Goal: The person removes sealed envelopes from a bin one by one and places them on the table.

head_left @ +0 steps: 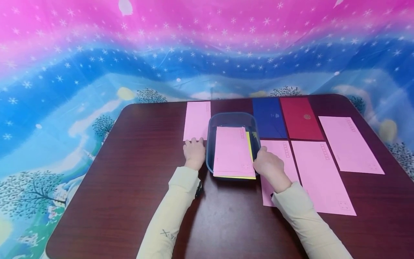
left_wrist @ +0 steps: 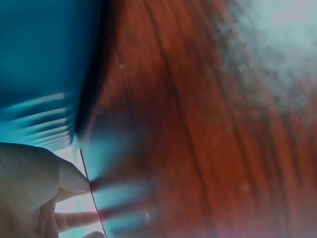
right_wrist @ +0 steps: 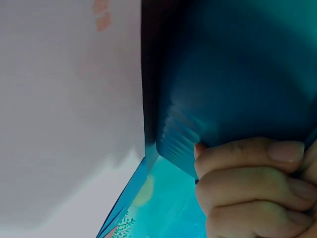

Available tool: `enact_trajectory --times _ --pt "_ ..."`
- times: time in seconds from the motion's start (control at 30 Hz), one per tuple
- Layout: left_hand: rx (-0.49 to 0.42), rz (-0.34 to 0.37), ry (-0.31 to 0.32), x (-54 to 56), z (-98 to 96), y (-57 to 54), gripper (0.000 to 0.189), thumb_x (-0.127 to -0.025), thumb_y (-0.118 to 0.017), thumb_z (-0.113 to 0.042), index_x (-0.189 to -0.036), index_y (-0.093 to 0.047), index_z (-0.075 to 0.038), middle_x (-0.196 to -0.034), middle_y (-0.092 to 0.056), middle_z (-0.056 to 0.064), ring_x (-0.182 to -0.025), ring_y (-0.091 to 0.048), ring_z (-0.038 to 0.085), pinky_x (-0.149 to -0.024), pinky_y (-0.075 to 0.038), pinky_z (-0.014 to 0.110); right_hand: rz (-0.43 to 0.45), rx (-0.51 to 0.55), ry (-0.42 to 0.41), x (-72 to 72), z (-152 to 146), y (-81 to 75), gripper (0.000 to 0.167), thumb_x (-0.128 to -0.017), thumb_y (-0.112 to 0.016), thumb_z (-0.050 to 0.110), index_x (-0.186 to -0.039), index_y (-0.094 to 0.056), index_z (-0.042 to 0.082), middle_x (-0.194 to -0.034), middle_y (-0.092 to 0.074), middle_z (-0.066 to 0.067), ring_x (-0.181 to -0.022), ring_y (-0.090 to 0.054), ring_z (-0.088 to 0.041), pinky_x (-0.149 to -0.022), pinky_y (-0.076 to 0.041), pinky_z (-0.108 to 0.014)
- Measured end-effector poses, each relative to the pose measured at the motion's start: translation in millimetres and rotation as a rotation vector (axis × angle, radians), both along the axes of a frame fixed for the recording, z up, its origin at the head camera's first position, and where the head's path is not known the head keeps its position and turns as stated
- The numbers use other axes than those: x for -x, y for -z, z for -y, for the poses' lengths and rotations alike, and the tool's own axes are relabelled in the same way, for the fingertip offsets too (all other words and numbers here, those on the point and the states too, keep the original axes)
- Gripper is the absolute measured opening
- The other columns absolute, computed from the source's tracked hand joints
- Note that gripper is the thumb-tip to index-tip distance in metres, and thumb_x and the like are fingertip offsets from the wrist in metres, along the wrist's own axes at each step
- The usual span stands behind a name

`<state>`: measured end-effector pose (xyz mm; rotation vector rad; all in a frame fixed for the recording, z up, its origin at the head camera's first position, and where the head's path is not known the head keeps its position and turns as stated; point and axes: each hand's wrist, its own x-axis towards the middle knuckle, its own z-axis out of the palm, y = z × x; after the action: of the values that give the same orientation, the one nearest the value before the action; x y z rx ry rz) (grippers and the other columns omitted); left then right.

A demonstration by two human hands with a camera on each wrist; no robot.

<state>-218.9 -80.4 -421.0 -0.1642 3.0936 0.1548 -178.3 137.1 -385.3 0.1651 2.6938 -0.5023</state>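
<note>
A translucent blue plastic bin stands mid-table in the head view. In it lies a pink envelope over something yellow, both reaching past the near rim. My right hand grips the bin's right side with curled fingers; its thumb is mostly hidden. On the other side, my left hand rests beside the bin with fingers stretched forward. Its fingertips are at the near edge of another pink envelope, behind left of the bin. The left wrist view shows its thumb low beside the bin wall.
Right of the bin lie a blue folder, a red folder and three pink envelopes, including one in the middle and one far right. A snowy printed cloth hangs behind the dark wooden table.
</note>
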Motion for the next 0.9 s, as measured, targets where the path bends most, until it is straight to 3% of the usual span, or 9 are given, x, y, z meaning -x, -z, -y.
enact_trajectory --times 0.53,0.7,0.8,0.9 --pt "-0.034 0.005 -0.008 3.9 5.1 4.2 0.035 -0.098 -0.044 -0.019 -0.132 -0.052 -0.016 -0.127 -0.054 0.016 -0.114 -0.049 0.038 -0.093 -0.043 0.046 0.007 -0.014 0.004 0.8 1 0.0 0.060 -0.092 -0.043 0.017 -0.141 -0.025 -0.012 -0.118 -0.057 -0.033 -0.088 -0.058 -0.035 -0.068 -0.046 -0.043" --pt "-0.092 -0.142 -0.028 5.3 6.6 2.5 0.028 -0.098 -0.046 -0.020 -0.119 -0.060 -0.006 -0.115 -0.061 0.020 -0.105 -0.056 0.038 -0.087 -0.048 0.046 0.006 -0.013 0.001 0.3 1 -0.4 0.060 -0.092 -0.043 0.016 -0.142 -0.024 -0.012 -0.117 -0.058 -0.033 -0.086 -0.058 -0.034 -0.068 -0.046 -0.043" --pt "-0.162 -0.260 -0.057 4.8 7.0 -6.4 0.029 -0.098 -0.046 -0.020 -0.104 -0.066 0.000 -0.102 -0.065 0.021 -0.096 -0.061 0.038 -0.078 -0.053 0.046 0.003 -0.011 0.002 0.2 1 -0.7 0.060 -0.092 -0.043 0.016 -0.141 -0.024 -0.013 -0.117 -0.058 -0.033 -0.086 -0.058 -0.034 -0.068 -0.046 -0.042" --pt "-0.250 -0.334 -0.069 1.5 5.1 -20.1 0.035 -0.100 -0.042 -0.023 -0.094 -0.067 0.000 -0.094 -0.068 0.018 -0.090 -0.065 0.036 -0.072 -0.055 0.048 0.001 -0.005 0.003 -0.1 1 -1.4 0.060 -0.092 -0.043 0.017 -0.141 -0.024 -0.013 -0.117 -0.057 -0.034 -0.087 -0.058 -0.035 -0.068 -0.046 -0.043"
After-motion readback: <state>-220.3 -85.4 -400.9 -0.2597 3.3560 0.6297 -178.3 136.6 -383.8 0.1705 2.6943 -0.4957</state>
